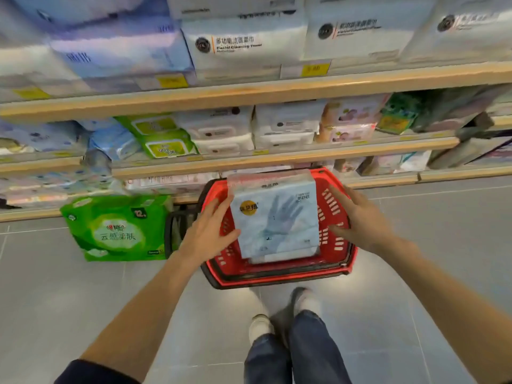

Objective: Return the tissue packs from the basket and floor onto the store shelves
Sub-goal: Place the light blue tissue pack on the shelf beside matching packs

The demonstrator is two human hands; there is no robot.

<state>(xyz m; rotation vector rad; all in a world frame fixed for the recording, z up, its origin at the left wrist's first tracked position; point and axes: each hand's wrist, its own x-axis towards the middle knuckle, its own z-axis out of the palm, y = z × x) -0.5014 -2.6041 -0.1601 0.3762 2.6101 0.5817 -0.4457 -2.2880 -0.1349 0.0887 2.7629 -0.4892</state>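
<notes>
Grey tiled floor (83, 300) with pale grout lines; far across the scene, wood-edged shelves (249, 92) with yellow price tags (315, 69).

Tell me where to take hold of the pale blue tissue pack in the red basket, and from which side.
Take the pale blue tissue pack by its two long side faces, one hand from each side. It stands upright in the red basket, taller than the rim and probably too wide for one hand. The left hand and right hand already flank it, open, so a two-handed squeeze and straight lift should clear the rim.
</notes>
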